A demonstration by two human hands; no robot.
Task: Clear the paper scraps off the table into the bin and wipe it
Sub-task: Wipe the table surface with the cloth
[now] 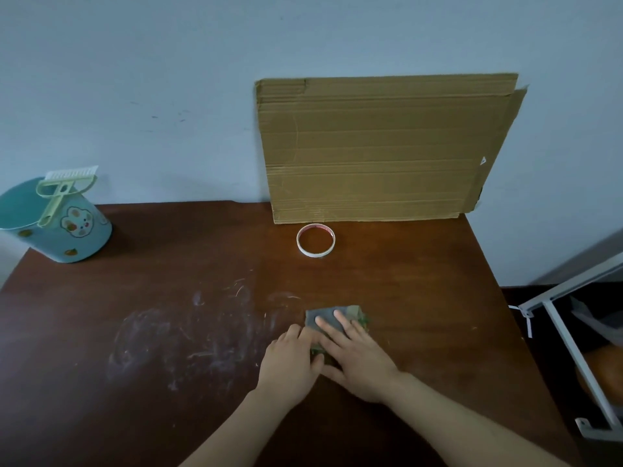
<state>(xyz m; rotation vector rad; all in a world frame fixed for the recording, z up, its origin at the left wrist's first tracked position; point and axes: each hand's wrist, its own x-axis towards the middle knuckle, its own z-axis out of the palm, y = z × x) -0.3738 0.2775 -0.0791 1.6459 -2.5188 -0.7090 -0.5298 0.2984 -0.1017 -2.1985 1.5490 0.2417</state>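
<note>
Both hands down on a small grey cloth [325,320], near the front edge of the dark brown surface [421,298], a little right of the middle. Right hand [357,358] flat and spread, fingers pressing on top of the cloth. Left hand [290,362] just beside it, touching, fingers curled at the cloth's left edge; hard to tell if pinching it or only pushing. Something green under the cloth, perhaps a second layer. Pale streaks [188,328] over the left half of the surface. Teal bin [67,237] at the far left corner, with a light green brush [60,193] hung on its rim. White ring [316,240] near the far edge, just before a cardboard sheet [381,146] leaning on the wall.
</note>
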